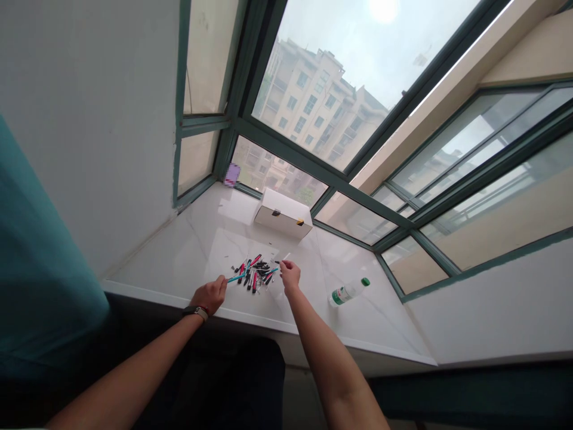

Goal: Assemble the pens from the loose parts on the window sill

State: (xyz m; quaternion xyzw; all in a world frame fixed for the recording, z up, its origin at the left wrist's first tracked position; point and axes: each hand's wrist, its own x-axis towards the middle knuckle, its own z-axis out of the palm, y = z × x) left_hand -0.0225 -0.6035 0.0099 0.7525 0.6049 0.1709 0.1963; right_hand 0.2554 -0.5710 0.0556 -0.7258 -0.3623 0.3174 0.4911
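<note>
My left hand [212, 295], with a band round its wrist, is closed on a thin blue pen-like stick [235, 278] that points right toward the pile. Between the fingertips of my right hand [290, 275] is a small dark piece [277, 262], too small to name. A loose pile of pen-like parts [255, 275] in black, red, blue and clear lies between my hands on the white marbled sill. A few tiny bits lie scattered around it.
Behind the pile, a long white box [283, 216] stands against the window. To the right is a clear bottle with a green cap [348, 292]. The sill's front edge [268, 325] runs beneath my forearms. A teal curtain [45, 251] hangs at left.
</note>
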